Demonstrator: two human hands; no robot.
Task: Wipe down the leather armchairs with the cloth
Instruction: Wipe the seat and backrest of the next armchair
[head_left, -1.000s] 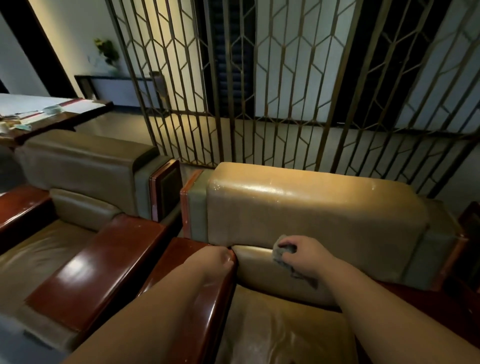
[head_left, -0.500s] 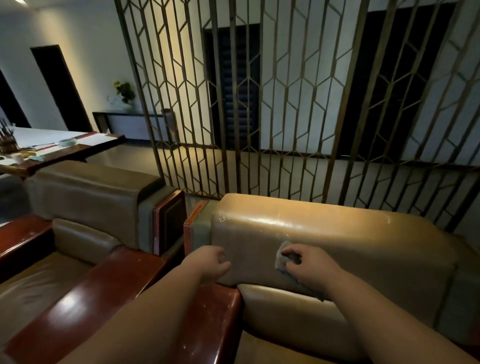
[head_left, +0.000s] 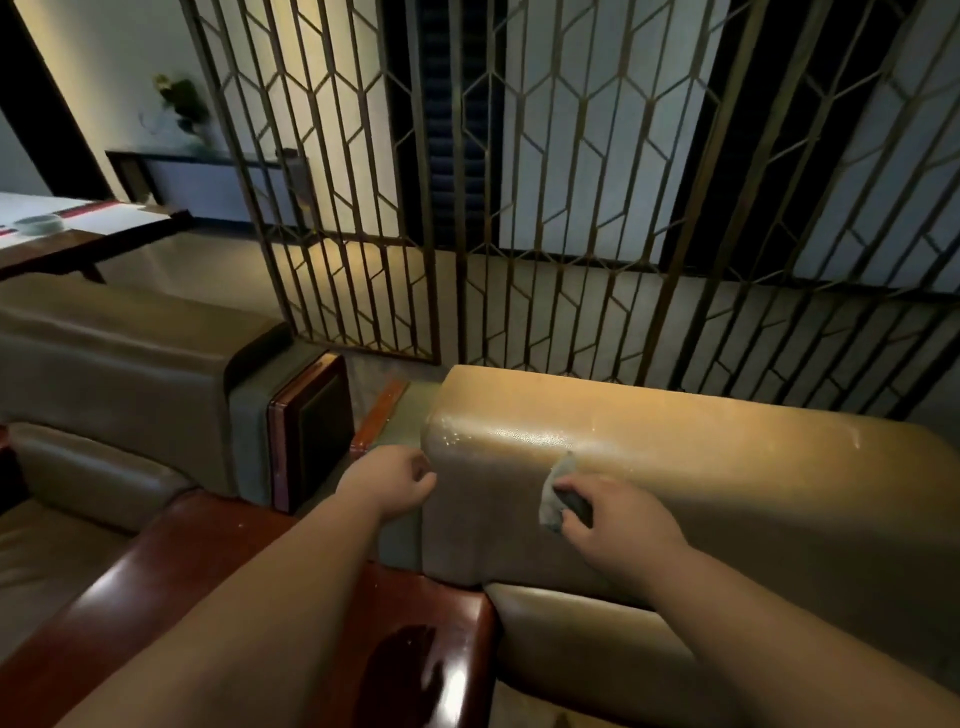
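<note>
Two olive leather armchairs with glossy red-brown wooden arms stand side by side. The right armchair (head_left: 727, 467) has a thick back cushion, wet and shiny near its top edge. My right hand (head_left: 618, 519) grips a small grey cloth (head_left: 553, 499) and holds it against the front of that cushion, left of its middle. My left hand (head_left: 392, 480) rests at the cushion's left edge, fingers loosely curled, holding nothing. The left armchair (head_left: 119, 364) is beyond my left forearm.
A tall metal lattice screen (head_left: 519, 208) stands close behind the armchairs. A wooden table (head_left: 98, 239) with papers and a small dish sits at the far left. The right armchair's wooden arm (head_left: 415, 649) lies under my left forearm.
My right hand has carried the cloth up from the cushion's lower edge to its upper front. My left hand rose from the wooden arm to the cushion's left edge.
</note>
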